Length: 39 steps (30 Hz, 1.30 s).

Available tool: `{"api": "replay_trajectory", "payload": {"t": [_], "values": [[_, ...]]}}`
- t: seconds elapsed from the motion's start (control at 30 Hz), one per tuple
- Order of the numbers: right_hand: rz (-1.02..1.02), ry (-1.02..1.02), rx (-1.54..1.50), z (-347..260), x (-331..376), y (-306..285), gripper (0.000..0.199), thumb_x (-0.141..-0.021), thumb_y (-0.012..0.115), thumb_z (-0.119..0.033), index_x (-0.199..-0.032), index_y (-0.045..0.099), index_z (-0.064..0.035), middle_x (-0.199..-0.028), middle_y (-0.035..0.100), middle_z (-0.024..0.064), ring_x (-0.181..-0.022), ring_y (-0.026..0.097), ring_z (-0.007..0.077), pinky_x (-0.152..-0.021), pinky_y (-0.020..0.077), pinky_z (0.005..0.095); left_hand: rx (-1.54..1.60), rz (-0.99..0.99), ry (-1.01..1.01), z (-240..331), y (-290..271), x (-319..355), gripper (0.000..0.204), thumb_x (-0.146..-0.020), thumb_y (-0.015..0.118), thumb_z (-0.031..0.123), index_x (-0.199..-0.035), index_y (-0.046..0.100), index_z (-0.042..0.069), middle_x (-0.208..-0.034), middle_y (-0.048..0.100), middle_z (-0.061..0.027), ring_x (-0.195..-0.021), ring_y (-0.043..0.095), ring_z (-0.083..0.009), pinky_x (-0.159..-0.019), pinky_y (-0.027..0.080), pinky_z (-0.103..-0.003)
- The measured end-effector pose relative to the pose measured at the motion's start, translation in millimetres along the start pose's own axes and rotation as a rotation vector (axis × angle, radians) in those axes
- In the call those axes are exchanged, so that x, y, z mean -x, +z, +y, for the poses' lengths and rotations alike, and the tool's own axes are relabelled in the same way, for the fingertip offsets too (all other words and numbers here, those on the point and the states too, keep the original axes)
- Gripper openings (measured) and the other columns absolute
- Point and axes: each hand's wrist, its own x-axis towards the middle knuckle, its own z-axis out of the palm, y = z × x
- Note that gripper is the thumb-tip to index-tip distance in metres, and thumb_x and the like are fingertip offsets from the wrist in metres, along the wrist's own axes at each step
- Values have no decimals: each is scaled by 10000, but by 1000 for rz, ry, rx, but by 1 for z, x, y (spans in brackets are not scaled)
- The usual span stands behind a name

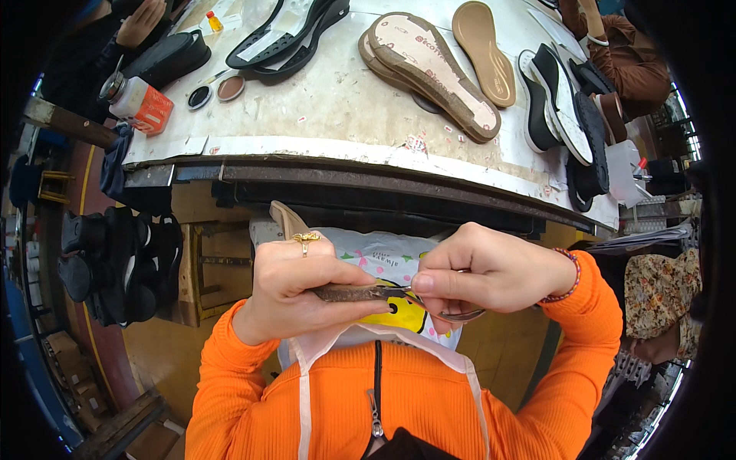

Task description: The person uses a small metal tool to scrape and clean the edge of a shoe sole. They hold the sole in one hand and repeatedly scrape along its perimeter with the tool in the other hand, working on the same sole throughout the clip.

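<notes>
My left hand [307,284] is closed around a brown shoe sole [353,293], seen edge-on in front of my chest. A tan end [287,220] sticks up behind that hand; it looks like part of the same sole. In my right hand [487,272] is a pair of small metal scissors [461,315], its loops below my fingers. The blades meet the sole's edge between my two hands. My right thumb and forefinger pinch close to the blades, and the exact contact is partly hidden by the fingers.
A worktable [322,115] ahead holds brown soles [433,77], a tan insole [484,54], black soles [291,38], black-and-white soles [553,100], a red-labelled bottle [142,106] and small round tins [230,87]. A printed apron [391,249] covers my lap. Dark soles [119,264] are stacked left. Other people sit across.
</notes>
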Motion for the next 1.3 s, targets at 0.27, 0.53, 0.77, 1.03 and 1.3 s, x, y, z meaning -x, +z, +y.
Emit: {"api": "replay_trajectory", "payload": {"t": [0.27, 0.53, 0.77, 1.03, 1.3], "values": [[-4, 50, 2, -5, -3, 0, 397, -995, 464, -253, -731, 575, 21, -593, 540, 1, -512, 443, 46, -466, 372, 228, -32, -23, 15, 1, -1, -2, 285, -528, 894, 130, -692, 675, 52, -540, 537, -11, -428, 420, -98, -430, 295, -234], [70, -50, 258, -8, -4, -2, 356, -970, 508, -220, -704, 559, 10, -554, 536, 18, -480, 472, 76, -445, 378, 256, -21, -37, 11, 0, -1, -2, 284, -533, 889, 106, -700, 669, 39, -531, 517, -16, -441, 461, -111, -444, 324, -229], [631, -717, 1066, 13, -16, 15, 248, -808, 659, -130, -642, 493, -50, -510, 462, 68, -441, 496, 232, -413, 389, 337, 118, 67, -110, -1, -2, -8, 205, -624, 849, 113, -741, 705, 27, -614, 650, -65, -485, 576, -86, -438, 394, -198], [957, -818, 747, 18, -26, 4, 195, -824, 659, -66, -695, 518, -28, -554, 462, 64, -436, 446, 186, -408, 352, 307, 144, 81, -78, 2, -1, -12, 211, -634, 851, 88, -731, 685, 1, -643, 673, -68, -536, 623, -71, -455, 420, -173], [317, -309, -9, 17, -37, 13, 336, -796, 758, -239, -740, 487, -48, -618, 474, -49, -547, 424, 8, -457, 344, 187, 145, 205, -134, 1, 14, 6, 509, -579, 910, 165, -796, 457, 85, -597, 524, 35, -534, 515, 8, -454, 364, -143]]}}
